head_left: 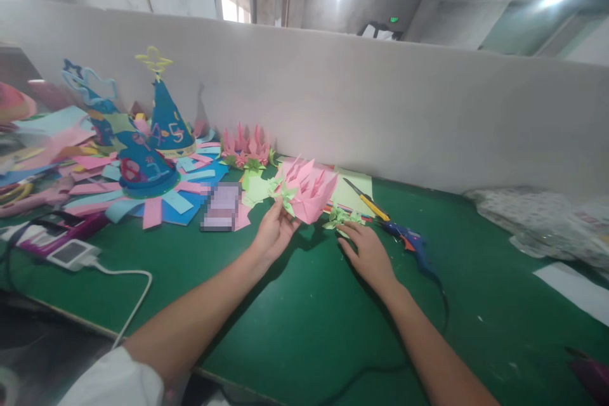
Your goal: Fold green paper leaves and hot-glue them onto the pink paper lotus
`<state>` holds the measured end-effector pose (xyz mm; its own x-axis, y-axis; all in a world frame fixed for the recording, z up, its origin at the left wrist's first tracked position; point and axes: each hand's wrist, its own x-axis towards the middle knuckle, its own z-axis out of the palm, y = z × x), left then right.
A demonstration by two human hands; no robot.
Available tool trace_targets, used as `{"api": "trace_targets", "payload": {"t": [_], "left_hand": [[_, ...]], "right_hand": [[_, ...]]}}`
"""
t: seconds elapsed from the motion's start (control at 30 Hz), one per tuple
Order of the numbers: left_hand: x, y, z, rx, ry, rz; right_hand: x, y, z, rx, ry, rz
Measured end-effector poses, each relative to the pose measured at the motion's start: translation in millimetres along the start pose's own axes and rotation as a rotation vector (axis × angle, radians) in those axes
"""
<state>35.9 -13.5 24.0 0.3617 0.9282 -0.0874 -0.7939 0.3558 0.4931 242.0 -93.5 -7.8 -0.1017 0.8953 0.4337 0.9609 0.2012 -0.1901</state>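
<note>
My left hand [278,228] grips a pink folded-paper crown [311,193] by its lower left edge and holds it just above the green table. Light green paper leaves [288,198] sit on the crown's left side, by my fingertips. To the right, my right hand [366,250] reaches over a small pile of green paper leaves [335,217], its fingers apart and the tips at the pile's near edge. Just beyond that hand lie a yellow-handled tool [373,206] and a blue glue gun [404,235] with a cable.
A finished-looking pink crown [247,149] stands by the white partition [380,114]. Blue party hats [169,117] and paper strips cover the left side. A blurred-out phone [221,206], a purple power strip [71,235] and plastic bags [547,219] are on the green table [295,330].
</note>
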Motion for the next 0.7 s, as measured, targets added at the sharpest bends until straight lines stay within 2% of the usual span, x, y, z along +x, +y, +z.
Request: {"api": "trace_targets", "payload": {"t": [0.2, 0.3, 0.37, 0.43, 0.5, 0.57, 0.6, 0.7], "left_hand": [[-5.7, -0.7, 3.8, 0.079, -0.107, 0.109], [-9.5, -3.6, 2.6, 0.154, -0.134, 0.093], [-10.1, -5.5, 1.3, 0.166, -0.152, 0.082], [-8.5, -7.1, -0.3, 0.168, -0.129, 0.084], [-5.8, -8.5, -1.9, 0.167, -0.090, 0.090], [-3.3, -9.7, -3.4, 0.168, -0.057, 0.095], [-2.5, -10.2, -4.0, 0.171, -0.042, 0.094], [-2.1, -10.7, -4.6, 0.172, 0.003, 0.104]], "right_hand": [[0.3, 0.5, 1.6, 0.059, 0.019, -0.053], [0.8, 6.9, -10.4, 0.015, 0.061, -0.035], [-0.7, 18.1, -25.4, -0.067, 0.111, 0.033], [-5.4, 34.0, -44.2, -0.180, 0.155, 0.224], [-13.3, 51.1, -63.3, -0.272, 0.156, 0.516], [-22.7, 65.7, -79.0, -0.258, 0.036, 0.766], [-27.2, 71.5, -84.7, -0.243, -0.074, 0.845], [-37.7, 84.3, -91.6, -0.159, -0.269, 0.960]]}}
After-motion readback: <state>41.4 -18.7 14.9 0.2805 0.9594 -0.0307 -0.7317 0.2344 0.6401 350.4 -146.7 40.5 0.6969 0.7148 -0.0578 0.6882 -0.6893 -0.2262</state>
